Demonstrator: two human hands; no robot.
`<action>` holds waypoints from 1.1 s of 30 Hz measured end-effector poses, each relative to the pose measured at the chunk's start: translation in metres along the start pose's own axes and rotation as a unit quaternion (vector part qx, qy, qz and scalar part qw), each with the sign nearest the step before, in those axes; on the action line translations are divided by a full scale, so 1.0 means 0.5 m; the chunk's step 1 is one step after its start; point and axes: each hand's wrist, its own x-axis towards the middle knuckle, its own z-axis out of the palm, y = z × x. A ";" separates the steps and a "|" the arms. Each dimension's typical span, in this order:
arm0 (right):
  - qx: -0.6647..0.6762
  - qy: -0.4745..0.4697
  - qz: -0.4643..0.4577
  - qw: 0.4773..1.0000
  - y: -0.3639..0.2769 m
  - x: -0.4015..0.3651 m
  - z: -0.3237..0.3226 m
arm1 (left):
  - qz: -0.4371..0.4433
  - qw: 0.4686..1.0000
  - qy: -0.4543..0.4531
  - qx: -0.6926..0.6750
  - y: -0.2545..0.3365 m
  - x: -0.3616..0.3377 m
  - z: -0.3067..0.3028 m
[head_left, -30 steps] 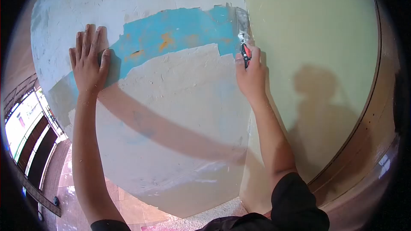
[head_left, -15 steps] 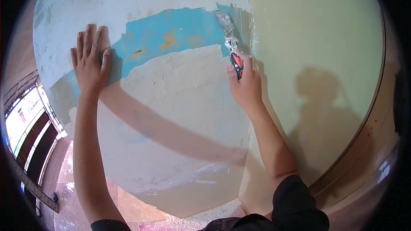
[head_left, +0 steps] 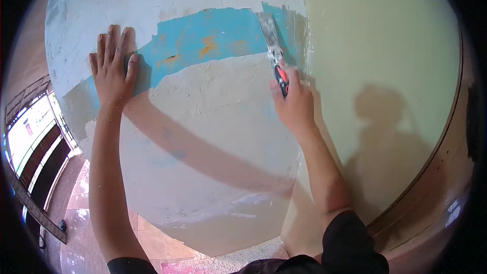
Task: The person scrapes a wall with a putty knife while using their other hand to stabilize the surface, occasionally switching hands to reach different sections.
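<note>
My right hand (head_left: 293, 99) is closed around the black and red handle of a putty knife (head_left: 269, 29). Its wide metal blade, smeared with white filler, points up and lies over the right end of a blue patch (head_left: 193, 38) on the wall (head_left: 223, 122). Orange spots mark the blue, and pale coating borders it above and below. Against the wall at the left end of the patch rests my left hand (head_left: 112, 73), flat with fingers stretched upward and holding nothing.
A pale green wall (head_left: 385, 35) meets the coated wall at a corner right of the blade; my shadow falls on it. White rough material (head_left: 253, 254) lies at the wall's foot. At lower left are floor tiles (head_left: 78, 223) and a bright opening with a gate (head_left: 45, 157).
The view has shifted slightly, so the wall sits a little further right. The putty knife stays at the right end of the blue patch, with slight motion blur. My left hand keeps its place.
</note>
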 end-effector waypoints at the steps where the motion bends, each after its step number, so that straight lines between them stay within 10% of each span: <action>1: -0.007 -0.014 0.013 1.000 -0.017 0.028 -0.016 | -0.004 1.000 -0.004 0.000 0.001 0.000 0.000; 18: 0.073 -0.087 0.016 0.993 -0.069 -0.014 -0.017 | -0.042 0.987 -0.104 -0.116 0.097 -0.035 -0.078; 26: 0.347 -0.172 0.017 0.922 -0.217 -0.077 0.047 | 0.023 0.898 -0.260 -0.354 0.280 -0.086 -0.235; 28: 0.360 -0.166 -0.032 0.918 -0.238 -0.083 0.060 | -0.188 0.712 -0.326 -0.593 0.287 -0.096 -0.245; 33: 0.276 -0.278 -0.150 0.908 -0.258 -0.039 0.022 | -0.241 0.706 -0.257 -0.614 0.204 -0.151 -0.258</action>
